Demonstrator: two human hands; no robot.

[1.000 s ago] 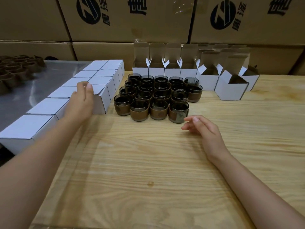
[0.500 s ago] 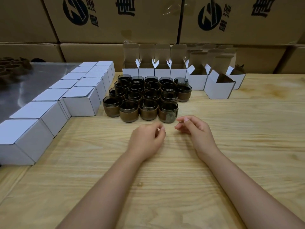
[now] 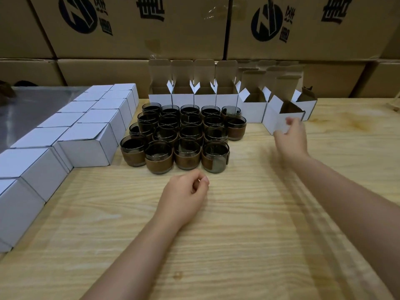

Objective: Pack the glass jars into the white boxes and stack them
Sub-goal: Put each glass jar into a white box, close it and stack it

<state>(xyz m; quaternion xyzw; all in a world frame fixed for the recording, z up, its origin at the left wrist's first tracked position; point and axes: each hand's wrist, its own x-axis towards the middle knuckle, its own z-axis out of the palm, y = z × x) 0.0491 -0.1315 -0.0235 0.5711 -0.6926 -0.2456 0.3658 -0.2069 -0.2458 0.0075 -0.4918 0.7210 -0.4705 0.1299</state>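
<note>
Several dark glass jars with brown sleeves stand packed together on the wooden table. Behind them is a row of open white boxes with their flaps up. To the left, closed white boxes lie in two rows. My right hand, blurred by motion, reaches right of the jars and grips the front wall of the nearest open white box. My left hand rests on the table just in front of the jars, its fingers loosely curled and holding nothing.
Large brown cartons with dark logos are stacked along the back like a wall. A grey metal surface adjoins the table at the left, behind the closed boxes. Bare wood stretches in front of the jars and out to the right.
My left hand came off the closed boxes and settled in front of the jars. My right hand has since swung up and right from beside the front jar to the open box.
</note>
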